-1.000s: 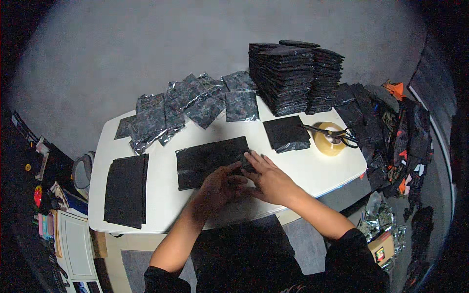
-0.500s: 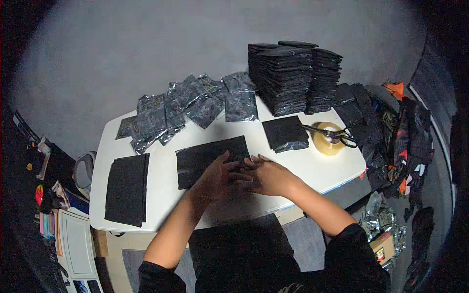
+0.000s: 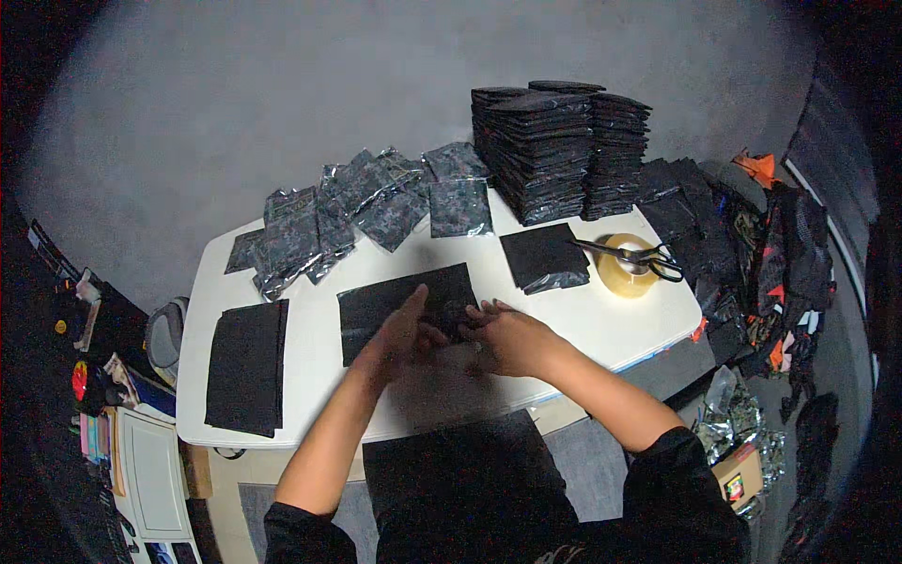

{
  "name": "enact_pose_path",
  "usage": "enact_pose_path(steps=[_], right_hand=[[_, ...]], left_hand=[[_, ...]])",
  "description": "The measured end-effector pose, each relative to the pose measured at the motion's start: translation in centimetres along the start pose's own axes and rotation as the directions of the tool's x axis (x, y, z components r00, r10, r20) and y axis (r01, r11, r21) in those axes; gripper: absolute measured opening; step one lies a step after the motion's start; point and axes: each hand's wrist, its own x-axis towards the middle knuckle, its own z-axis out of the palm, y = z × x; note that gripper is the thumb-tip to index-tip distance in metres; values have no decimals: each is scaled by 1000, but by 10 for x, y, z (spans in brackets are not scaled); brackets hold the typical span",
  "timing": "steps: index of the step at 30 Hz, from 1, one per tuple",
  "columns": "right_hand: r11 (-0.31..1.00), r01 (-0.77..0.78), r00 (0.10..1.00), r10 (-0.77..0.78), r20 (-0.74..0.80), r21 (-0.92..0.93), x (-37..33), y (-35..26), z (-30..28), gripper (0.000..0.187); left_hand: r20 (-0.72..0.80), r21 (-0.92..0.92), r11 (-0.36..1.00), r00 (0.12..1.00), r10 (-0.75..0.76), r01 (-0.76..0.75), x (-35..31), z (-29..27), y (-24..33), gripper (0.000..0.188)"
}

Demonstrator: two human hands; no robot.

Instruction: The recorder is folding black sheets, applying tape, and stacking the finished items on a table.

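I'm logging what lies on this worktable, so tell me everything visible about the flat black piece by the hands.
The flat black piece is roughly rectangular, with a faint sheen; whether it is cloth or plastic I cannot tell. It lies on the middle of the white table, slightly skewed, its right end farther from the person. The left hand hides part of it, and the right hand is at its right end; contact is unclear. Its near right corner is hard to make out.
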Motion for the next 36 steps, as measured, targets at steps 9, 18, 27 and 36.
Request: enact_pose_path(steps=[9,18,27,36], right_hand=[[985,-10,962,55,-267,169,-17,-9,-16,52],[993,-120,966,111,-233,-24,1,-2,10,63],[997,-70,975,60,-212,-41,1,-8,8,66],[996,-89,964,93,-248,27,4,-7,1,73]], left_hand=[[382,909,-153,627,679,-388,-29,11,-19,39],[309,951,-189,721,620,-246,-23,36,-35,61],[395,917,-232,651,648,-325,-17,33,-39,66],[387,922,-251,686,616,-294,-17,24,-28,68]])
